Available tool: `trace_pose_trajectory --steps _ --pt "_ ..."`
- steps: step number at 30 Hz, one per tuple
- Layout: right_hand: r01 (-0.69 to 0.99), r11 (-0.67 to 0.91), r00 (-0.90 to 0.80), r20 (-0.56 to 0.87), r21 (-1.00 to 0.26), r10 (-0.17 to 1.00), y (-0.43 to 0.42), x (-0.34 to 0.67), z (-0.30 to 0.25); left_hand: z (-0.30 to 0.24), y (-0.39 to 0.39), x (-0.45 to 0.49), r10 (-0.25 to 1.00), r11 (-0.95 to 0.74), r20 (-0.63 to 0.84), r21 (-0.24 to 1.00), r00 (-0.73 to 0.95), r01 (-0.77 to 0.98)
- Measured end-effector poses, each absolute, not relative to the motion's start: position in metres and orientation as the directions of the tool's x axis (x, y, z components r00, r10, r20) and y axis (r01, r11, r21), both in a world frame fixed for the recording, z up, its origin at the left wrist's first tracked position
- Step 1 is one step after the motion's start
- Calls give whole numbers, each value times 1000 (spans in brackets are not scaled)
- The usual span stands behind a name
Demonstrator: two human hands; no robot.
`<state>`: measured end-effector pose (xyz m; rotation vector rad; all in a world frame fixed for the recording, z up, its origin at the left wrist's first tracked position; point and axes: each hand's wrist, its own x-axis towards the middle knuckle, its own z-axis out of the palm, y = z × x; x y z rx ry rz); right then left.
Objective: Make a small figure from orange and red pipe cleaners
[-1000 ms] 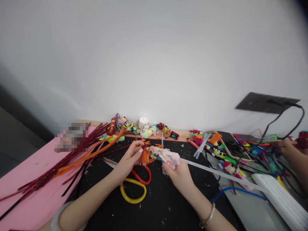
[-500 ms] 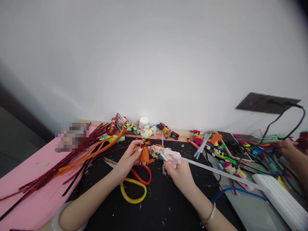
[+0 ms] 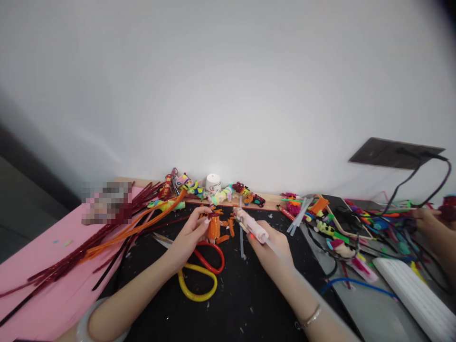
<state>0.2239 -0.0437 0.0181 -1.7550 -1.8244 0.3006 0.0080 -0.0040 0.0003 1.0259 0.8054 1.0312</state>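
Note:
My left hand (image 3: 190,235) pinches a small orange pipe-cleaner figure (image 3: 213,226) above the black mat (image 3: 228,304). To its right, my right hand (image 3: 272,247) grips a pink glue gun (image 3: 251,225). The gun's nozzle points away towards the wall, and a clear glue stick trails back from it over my wrist. Loose orange pipe-cleaner pieces (image 3: 231,225) lie between the two hands. Under my left hand lie scissors with one red and one yellow handle (image 3: 201,275).
Long red and orange pipe cleaners (image 3: 96,237) spread over the pink sheet at left. Small colourful figures (image 3: 228,192) and a white jar (image 3: 213,183) line the wall. At right are cables, craft bits, a white power strip (image 3: 416,297) and another person's hand (image 3: 427,218).
My right hand has turned the glue gun away from the orange figure, so its nozzle now points towards the wall and the glue stick lies over my forearm. The left hand has barely moved.

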Motion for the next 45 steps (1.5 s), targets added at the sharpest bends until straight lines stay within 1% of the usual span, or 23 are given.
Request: trace_pose_trajectory --steps 4,9,12,14,16,18,20,25,28,31,35,38,41,45 --pt "925 -2 92 218 -379 972 -40 231 19 3 -5 8 945 143 -52 953 323 -266" --pt "969 -89 130 170 -231 977 -34 237 13 7 -7 9 947 123 -37 960 320 -252" --pt "980 -96 137 242 -176 961 -35 236 14 6 -8 10 951 73 -2 974 310 -217" --pt "975 12 64 331 -222 941 -39 231 17 4 -8 10 952 -11 57 988 300 -153" --pt "913 235 -85 407 -334 909 -46 222 22 2 -9 9 947 -115 124 992 296 -47" --pt "804 412 -208 445 -430 871 -54 211 25 0 -11 8 934 -217 182 973 309 84" --pt "731 487 -265 458 -478 848 -62 201 24 1 -14 8 913 -300 226 936 339 185" --pt "685 539 -281 505 -490 816 -70 188 14 5 -21 11 834 -456 291 841 469 291" --pt "655 556 -275 524 -512 806 -69 188 11 6 -22 12 813 -495 289 801 506 338" --pt "635 544 -260 511 -549 819 -66 190 10 6 -22 12 824 -481 273 800 496 358" --pt "625 506 -223 484 -595 846 -63 190 10 9 -23 11 852 -405 214 847 478 343" --pt "604 490 -208 469 -629 858 -62 190 9 11 -24 10 851 -374 183 870 493 322" --pt "587 482 -214 450 -650 867 -62 191 9 10 -25 10 848 -373 182 872 499 316" --pt "563 472 -224 424 -679 878 -61 192 8 3 -23 13 873 -363 191 870 450 334"
